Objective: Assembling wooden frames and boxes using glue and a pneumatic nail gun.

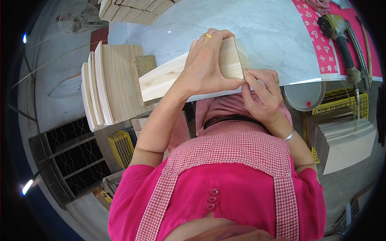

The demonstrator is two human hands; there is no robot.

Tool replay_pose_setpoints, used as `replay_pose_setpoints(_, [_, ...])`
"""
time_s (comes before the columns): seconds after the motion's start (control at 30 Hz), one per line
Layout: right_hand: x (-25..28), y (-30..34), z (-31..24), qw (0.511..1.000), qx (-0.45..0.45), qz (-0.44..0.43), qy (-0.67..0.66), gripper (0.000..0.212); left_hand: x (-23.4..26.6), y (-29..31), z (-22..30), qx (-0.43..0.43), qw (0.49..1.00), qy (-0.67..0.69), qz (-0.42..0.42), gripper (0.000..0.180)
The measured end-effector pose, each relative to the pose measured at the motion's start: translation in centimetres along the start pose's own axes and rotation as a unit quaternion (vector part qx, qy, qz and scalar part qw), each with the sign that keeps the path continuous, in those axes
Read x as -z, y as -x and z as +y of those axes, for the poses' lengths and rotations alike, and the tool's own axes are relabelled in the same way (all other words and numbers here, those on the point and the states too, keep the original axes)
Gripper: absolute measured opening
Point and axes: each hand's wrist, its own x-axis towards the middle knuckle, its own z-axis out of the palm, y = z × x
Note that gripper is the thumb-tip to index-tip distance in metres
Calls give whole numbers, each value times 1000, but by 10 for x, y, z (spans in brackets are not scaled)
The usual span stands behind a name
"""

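A pale wooden board [159, 82] lies tilted over the near edge of the table, its narrow end face turned toward the right. My left hand [203, 66] spans the board from above, thumb at the near edge and fingers over the far edge, closed on it. At the board's near right corner is my right hand [263, 94], its thumb and fingers pinched together. Whatever is between those fingertips, if anything, is too small to make out.
Stacked wooden boards [118, 80] stand on the left beside a rough wood block [144, 65]. More boards [132, 11] lie at the far left. A power tool with a hose [341, 40] rests on pink cloth at right. Below it, wood panels [345, 140] sit by a yellow crate [364, 106].
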Motion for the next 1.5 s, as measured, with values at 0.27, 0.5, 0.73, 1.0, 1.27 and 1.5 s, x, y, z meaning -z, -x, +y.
replay_pose_setpoints(0.27, [0, 2, 4, 1000, 3, -12, -11, 52, 1, -1, 2, 14, 1000, 1, -6, 88])
replay_pose_setpoints(0.5, [1, -34, 4, 985, -89, -101, -103, 69, 1, 0, 3, 24, 1000, 13, -2, 88])
replay_pose_setpoints(0.73, [1, -35, 10, 976, -78, -169, -110, 78, 0, 1, 4, 29, 999, 15, -4, 86])
replay_pose_setpoints(1.0, [7, -30, 0, 976, -92, -169, -98, 74, -1, -2, 4, 23, 1000, 10, -3, 86])
replay_pose_setpoints(1.27, [29, -14, -23, 977, -122, -151, -87, 60, -1, -1, 3, 13, 1000, 10, 16, 85])
replay_pose_setpoints(1.5, [7, -2, -16, 995, -86, -48, -22, 49, -2, 0, 2, 0, 1000, 4, 20, 84])
